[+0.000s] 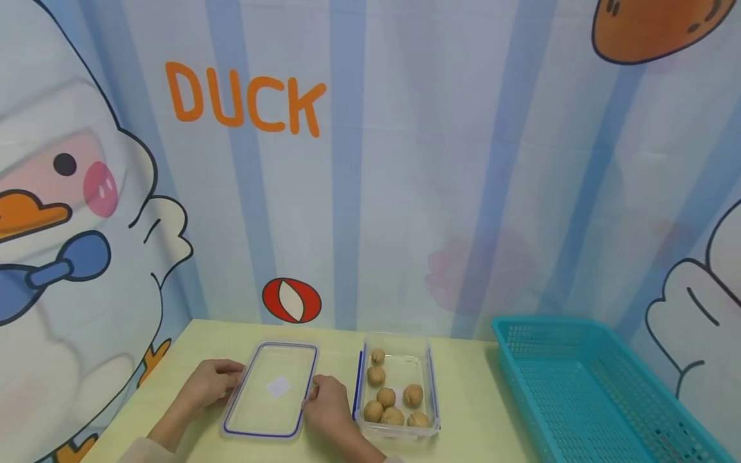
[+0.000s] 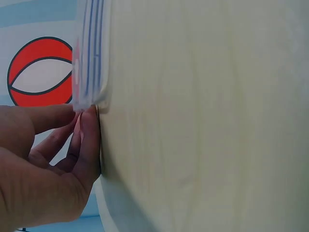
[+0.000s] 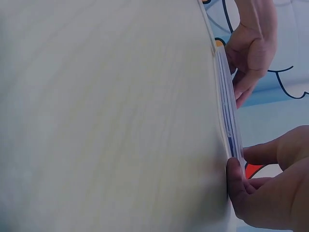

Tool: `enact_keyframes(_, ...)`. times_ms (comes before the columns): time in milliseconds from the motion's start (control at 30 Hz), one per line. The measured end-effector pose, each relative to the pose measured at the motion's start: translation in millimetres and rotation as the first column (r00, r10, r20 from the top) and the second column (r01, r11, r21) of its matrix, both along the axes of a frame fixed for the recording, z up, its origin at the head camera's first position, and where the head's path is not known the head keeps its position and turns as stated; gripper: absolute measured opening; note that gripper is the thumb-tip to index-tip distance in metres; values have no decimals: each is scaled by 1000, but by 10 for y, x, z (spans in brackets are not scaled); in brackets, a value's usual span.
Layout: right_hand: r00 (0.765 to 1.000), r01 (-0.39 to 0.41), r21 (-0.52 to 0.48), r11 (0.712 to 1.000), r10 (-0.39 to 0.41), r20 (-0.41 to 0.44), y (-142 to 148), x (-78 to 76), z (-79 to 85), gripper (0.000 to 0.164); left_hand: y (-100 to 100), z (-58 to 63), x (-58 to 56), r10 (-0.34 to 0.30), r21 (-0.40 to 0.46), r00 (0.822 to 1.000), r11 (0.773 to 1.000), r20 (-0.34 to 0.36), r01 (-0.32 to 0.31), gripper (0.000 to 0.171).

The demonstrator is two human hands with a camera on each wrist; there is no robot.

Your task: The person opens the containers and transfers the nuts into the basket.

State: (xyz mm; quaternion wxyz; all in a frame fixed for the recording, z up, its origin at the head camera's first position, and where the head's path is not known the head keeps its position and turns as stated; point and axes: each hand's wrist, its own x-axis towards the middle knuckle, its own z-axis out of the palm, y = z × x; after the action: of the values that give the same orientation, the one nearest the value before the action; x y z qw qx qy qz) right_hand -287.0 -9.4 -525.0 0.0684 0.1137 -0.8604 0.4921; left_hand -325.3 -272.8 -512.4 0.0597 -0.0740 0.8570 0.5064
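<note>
The left hand (image 1: 211, 384) and the right hand (image 1: 330, 404) each pinched a long edge of the lid (image 1: 272, 390), beside the box (image 1: 399, 433) of walnuts (image 1: 386, 397) on the table (image 1: 469, 399); the step seemed grasping, and next probably called for an even lift

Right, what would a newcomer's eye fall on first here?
Probably the orange word DUCK, high on the backdrop, and the big cartoon duck at far left. Next, the turquoise basket at the right of the table. Left of it, the left hand and right hand hold a clear, blue-edged lid beside a clear box of walnuts.
</note>
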Motion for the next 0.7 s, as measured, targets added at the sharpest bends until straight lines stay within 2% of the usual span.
enact_keyframes(167, 1000, 9, 4, 1000, -9, -10, 1, 2, -12, 38, 2, 32, 19, -4, -4, 1000, 1000, 8, 4, 32)
enact_keyframes(233, 1000, 5, 20, 1000, -5, 0, 3, -1, -7, 33, 18, 53, 34, -11, -2, 1000, 1000, 3, 11, 32)
enact_keyframes(400, 994, -17, 45, 999, 13, 107, 19, -13, 55, 40, 60, 70, 50, -15, 2, 1000, 1000, -18, 15, 33)
enact_keyframes(500, 985, -36, 53, 998, 27, 169, 28, 5, 128, 56, 61, 64, 51, -3, 4, 1000, 1000, -15, 3, 33)
enact_keyframes(600, 972, -90, 84, 992, 70, 224, 43, 59, 229, 67, 48, 71, 65, 4, 6, 1000, 1000, -8, -4, 34)
enact_keyframes(700, 947, -183, 133, 974, 139, 288, 83, 129, 367, 79, 32, 100, 105, -17, -11, 1000, 1000, -13, 17, 38)
